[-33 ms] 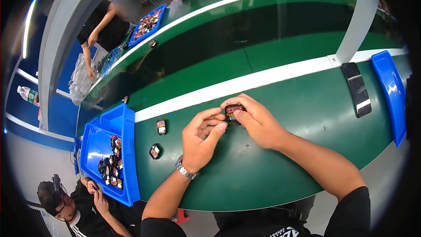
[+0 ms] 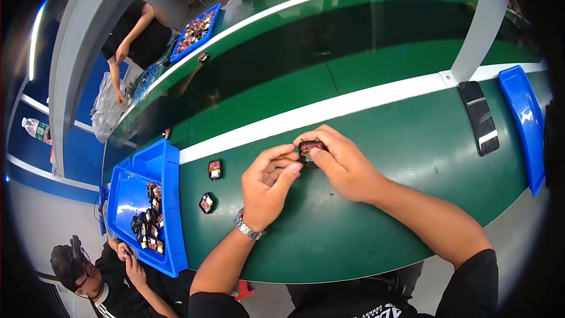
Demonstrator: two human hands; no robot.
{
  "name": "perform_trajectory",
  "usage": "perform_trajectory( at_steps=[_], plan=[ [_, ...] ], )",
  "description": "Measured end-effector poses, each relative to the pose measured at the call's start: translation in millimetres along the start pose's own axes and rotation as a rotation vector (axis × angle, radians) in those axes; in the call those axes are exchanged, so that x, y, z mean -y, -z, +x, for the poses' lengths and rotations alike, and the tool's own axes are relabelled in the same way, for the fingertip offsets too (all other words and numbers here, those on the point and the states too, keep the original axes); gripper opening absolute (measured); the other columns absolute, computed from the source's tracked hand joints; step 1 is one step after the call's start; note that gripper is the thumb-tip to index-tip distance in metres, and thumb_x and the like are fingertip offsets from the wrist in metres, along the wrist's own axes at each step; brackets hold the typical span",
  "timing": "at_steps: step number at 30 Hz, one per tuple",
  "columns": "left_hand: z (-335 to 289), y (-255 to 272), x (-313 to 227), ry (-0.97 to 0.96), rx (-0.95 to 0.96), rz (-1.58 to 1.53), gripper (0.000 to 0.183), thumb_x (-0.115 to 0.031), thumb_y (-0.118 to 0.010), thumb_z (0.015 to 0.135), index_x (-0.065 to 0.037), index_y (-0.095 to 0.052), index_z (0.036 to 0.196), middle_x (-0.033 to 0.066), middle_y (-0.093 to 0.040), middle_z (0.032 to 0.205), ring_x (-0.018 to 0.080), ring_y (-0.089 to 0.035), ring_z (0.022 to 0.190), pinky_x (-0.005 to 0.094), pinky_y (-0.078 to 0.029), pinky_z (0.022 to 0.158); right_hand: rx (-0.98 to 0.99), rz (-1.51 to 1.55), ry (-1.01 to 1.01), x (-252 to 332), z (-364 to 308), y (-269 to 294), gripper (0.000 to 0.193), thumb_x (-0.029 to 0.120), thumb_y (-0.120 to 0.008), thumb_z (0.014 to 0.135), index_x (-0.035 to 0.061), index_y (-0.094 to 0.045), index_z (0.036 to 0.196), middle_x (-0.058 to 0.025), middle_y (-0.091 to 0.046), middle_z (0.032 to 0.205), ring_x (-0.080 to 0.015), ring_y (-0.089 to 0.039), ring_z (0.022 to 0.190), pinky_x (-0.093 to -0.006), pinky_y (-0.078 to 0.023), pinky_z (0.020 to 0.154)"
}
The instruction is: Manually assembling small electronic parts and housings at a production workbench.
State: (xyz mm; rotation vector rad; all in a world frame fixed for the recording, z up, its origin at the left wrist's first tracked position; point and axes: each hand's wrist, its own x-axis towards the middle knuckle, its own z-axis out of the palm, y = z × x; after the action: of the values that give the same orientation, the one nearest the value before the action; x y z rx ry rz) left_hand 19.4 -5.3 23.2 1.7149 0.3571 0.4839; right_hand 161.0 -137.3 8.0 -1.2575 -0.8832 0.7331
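Observation:
A small black smartwatch case (image 2: 305, 146) with a red circuit board and a pale part inside is held over the green table. My right hand (image 2: 347, 168) grips it, the thumb pressed on its open face and the fingers behind its far edge. My left hand (image 2: 268, 185), with a metal-banded wristwatch on its wrist, has curled fingers and its thumb at the case's left edge; the exact contact is partly hidden. Left of my hands lie two similar cases, one upper (image 2: 215, 169) and one lower (image 2: 207, 202), both showing their insides.
A blue tray (image 2: 172, 200) with several more cases stands at the left, a seated person (image 2: 94, 277) beside it. On the right lie a black phone-like slab (image 2: 479, 119) and another blue tray (image 2: 525, 126). A white rail (image 2: 329, 112) borders the table; another person works beyond.
The view has shifted very slightly. The held smartwatch case has moved a touch to the left with my hands; my grip looks the same.

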Motion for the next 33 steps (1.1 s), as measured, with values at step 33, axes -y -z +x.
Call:
perform_trajectory(
  at_steps=[33],
  plan=[
    [-7,-19,3,-0.033,-0.169,0.052,0.015,0.004,-0.066,0.094,0.011,-0.067,0.107,0.0141,-0.073,0.097,0.0162,-0.073,0.086,0.0269,-0.061,0.077,-0.138,-0.679,0.340,-10,-9,-13,0.022,0.016,-0.064,0.092,0.0004,-0.054,0.079,-0.0148,-0.059,0.066,-0.0339,-0.062,0.054,-0.0420,-0.052,0.049]
  ],
)
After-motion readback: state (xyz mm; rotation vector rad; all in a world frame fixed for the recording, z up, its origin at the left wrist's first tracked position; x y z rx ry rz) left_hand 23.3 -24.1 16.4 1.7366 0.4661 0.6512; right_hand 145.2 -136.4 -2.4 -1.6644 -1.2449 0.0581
